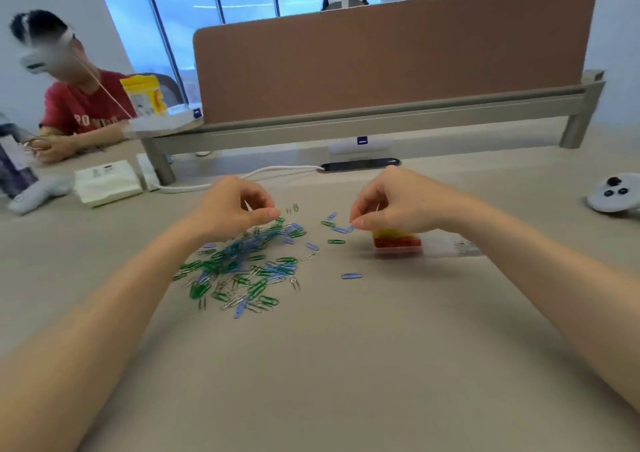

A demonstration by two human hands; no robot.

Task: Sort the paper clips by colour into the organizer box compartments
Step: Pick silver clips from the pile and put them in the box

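A heap of green, blue and silver paper clips (242, 268) lies on the beige table. My left hand (235, 209) hovers over the heap's far edge with curled fingers and thumb pinched together; whether a clip sits between them is too blurred to tell. My right hand (391, 202) pinches a blue clip (343, 229) just left of the clear organizer box (446, 247). The box's left end holds yellow clips (391, 233) and red clips (398, 243) in separate compartments. Loose clips, such as a blue one (351, 276) and a green one (336, 241), lie between heap and box.
A brown desk divider (381, 53) stands across the back. A white cable (242, 176), a white box (107, 181) and a grey controller (614, 193) lie on the table. A person in a red shirt (79, 105) sits at far left; another sits behind the divider.
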